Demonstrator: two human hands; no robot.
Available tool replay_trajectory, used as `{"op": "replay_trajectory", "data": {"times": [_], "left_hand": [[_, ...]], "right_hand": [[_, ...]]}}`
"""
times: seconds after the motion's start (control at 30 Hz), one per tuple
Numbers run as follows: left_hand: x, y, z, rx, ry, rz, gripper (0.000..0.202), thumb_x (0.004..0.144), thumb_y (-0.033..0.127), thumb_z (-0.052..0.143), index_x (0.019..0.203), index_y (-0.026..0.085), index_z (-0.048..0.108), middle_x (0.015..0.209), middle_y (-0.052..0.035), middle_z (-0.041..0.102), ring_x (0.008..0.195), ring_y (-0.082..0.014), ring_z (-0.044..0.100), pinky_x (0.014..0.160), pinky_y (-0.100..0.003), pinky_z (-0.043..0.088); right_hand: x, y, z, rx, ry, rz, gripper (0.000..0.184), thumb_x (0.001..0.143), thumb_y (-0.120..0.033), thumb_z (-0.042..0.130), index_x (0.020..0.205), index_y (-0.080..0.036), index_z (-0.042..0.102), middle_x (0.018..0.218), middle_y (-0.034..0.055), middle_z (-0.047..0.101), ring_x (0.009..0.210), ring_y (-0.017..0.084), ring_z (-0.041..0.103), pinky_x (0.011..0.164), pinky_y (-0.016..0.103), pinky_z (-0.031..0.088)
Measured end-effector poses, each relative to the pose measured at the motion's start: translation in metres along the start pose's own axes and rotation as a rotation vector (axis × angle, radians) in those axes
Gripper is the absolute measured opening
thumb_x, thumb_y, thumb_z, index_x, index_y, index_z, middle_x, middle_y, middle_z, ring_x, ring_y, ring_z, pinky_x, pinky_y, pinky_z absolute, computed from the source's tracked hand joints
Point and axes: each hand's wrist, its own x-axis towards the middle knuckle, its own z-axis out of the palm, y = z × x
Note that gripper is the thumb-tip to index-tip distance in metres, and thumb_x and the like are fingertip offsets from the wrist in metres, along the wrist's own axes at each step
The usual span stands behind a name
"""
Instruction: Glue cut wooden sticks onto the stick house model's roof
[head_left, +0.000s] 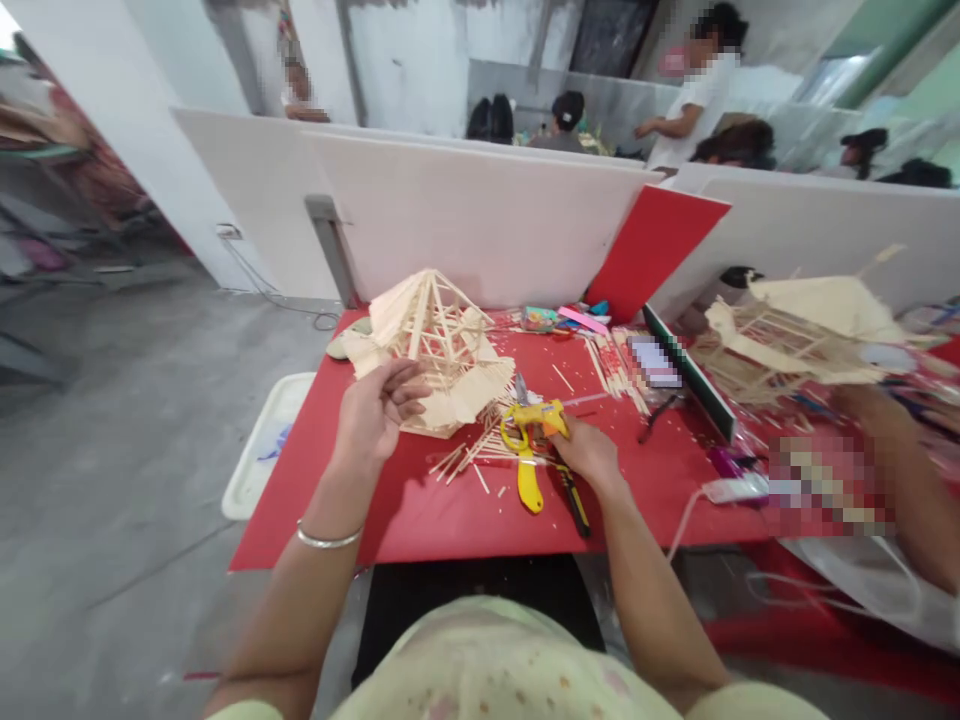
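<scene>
A house-like model [442, 350] of pale wooden sticks, with a peaked roof frame, stands on the red table. Beside its left front is my left hand [379, 405], fingers loosely bent and apart; nothing shows in them. In my right hand [591, 458] is a yellow hot glue gun [541, 415], its nozzle side facing the model and a clear glue stick poking out behind. Below the gun lie a yellow-handled cutting tool [529, 485], partly covered, and a black and yellow utility knife [574, 500]. Loose sticks [469, 455] are strewn between the model and these tools.
More sticks [615, 370] and a phone [655, 361] lie to the right, near a dark upright divider [690, 375]. Beyond it are another stick model [795, 340] and a co-worker's arm [896, 470]. A white board [480, 220] closes off the back; a white tray [244, 480] sits at left.
</scene>
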Motion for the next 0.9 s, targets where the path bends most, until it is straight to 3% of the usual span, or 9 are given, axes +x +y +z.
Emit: {"op": "replay_trajectory", "data": {"times": [0.13,0.2,0.3,0.37,0.47,0.63,0.77,0.9], "left_hand": [[-0.009,0.002,-0.004,0.06,-0.004,0.114,0.033,0.079,0.035,0.068,0.097,0.007,0.069,0.1,-0.017,0.074,0.059,-0.0182,0.071,0.044,-0.024,0.054],[-0.011,0.0,-0.004,0.098,0.019,0.196,0.037,0.078,0.04,0.071,0.096,0.008,0.07,0.102,-0.0171,0.074,0.06,-0.0181,0.071,0.043,-0.023,0.053],[-0.011,-0.008,-0.003,0.132,0.037,0.274,0.04,0.08,0.046,0.07,0.095,0.01,0.072,0.104,-0.0159,0.073,0.059,-0.0172,0.071,0.042,-0.022,0.052],[-0.008,-0.013,-0.003,0.136,0.034,0.296,0.04,0.081,0.047,0.07,0.096,0.01,0.073,0.105,-0.0149,0.073,0.059,-0.0169,0.07,0.042,-0.023,0.052],[-0.003,-0.018,-0.003,0.107,0.015,0.273,0.039,0.082,0.046,0.069,0.098,0.011,0.072,0.104,-0.0147,0.072,0.059,-0.0172,0.07,0.044,-0.025,0.054],[0.0,-0.016,-0.006,-0.004,-0.022,0.261,0.035,0.085,0.04,0.067,0.105,0.012,0.072,0.104,-0.0142,0.072,0.067,-0.0181,0.072,0.05,-0.026,0.056],[0.0,-0.015,-0.005,-0.113,-0.033,0.213,0.032,0.083,0.03,0.069,0.111,0.013,0.071,0.098,-0.011,0.073,0.082,-0.0203,0.072,0.066,-0.028,0.06],[0.002,-0.016,-0.002,-0.187,-0.072,0.115,0.031,0.082,0.028,0.071,0.109,0.014,0.072,0.1,-0.011,0.073,0.083,-0.0204,0.072,0.067,-0.028,0.059]], "right_hand": [[0.0,-0.022,-0.007,-0.085,0.063,-0.056,0.037,0.086,-0.029,0.052,0.116,-0.01,0.066,0.112,0.0211,0.068,0.106,0.032,0.062,0.084,0.04,0.045],[-0.006,-0.035,-0.019,-0.068,0.27,-0.133,0.039,0.09,-0.03,0.048,0.12,-0.01,0.064,0.118,0.0205,0.065,0.111,0.033,0.058,0.089,0.045,0.045],[-0.019,-0.07,-0.043,0.175,0.679,-0.391,0.035,0.094,-0.035,0.05,0.12,-0.018,0.065,0.119,0.0114,0.065,0.114,0.026,0.056,0.101,0.044,0.042],[-0.023,-0.102,-0.059,0.317,0.825,-0.548,0.026,0.092,-0.032,0.056,0.114,-0.022,0.068,0.117,0.0076,0.065,0.114,0.022,0.057,0.104,0.042,0.041],[-0.018,-0.147,-0.076,0.342,0.959,-0.685,0.023,0.089,-0.028,0.063,0.111,-0.027,0.069,0.125,0.0063,0.061,0.123,0.025,0.053,0.107,0.048,0.039],[-0.001,-0.19,-0.077,0.29,0.996,-0.756,0.036,0.088,-0.032,0.065,0.124,-0.033,0.064,0.148,0.0047,0.044,0.138,0.031,0.038,0.11,0.056,0.034],[0.003,-0.201,-0.067,0.255,0.909,-0.784,0.048,0.092,-0.032,0.057,0.14,-0.036,0.05,0.161,0.0024,0.025,0.146,0.033,0.024,0.112,0.058,0.029],[0.006,-0.203,-0.062,0.174,0.86,-0.753,0.05,0.097,-0.04,0.047,0.146,-0.041,0.04,0.165,-0.0002,0.008,0.149,0.037,0.014,0.112,0.065,0.022]]}}
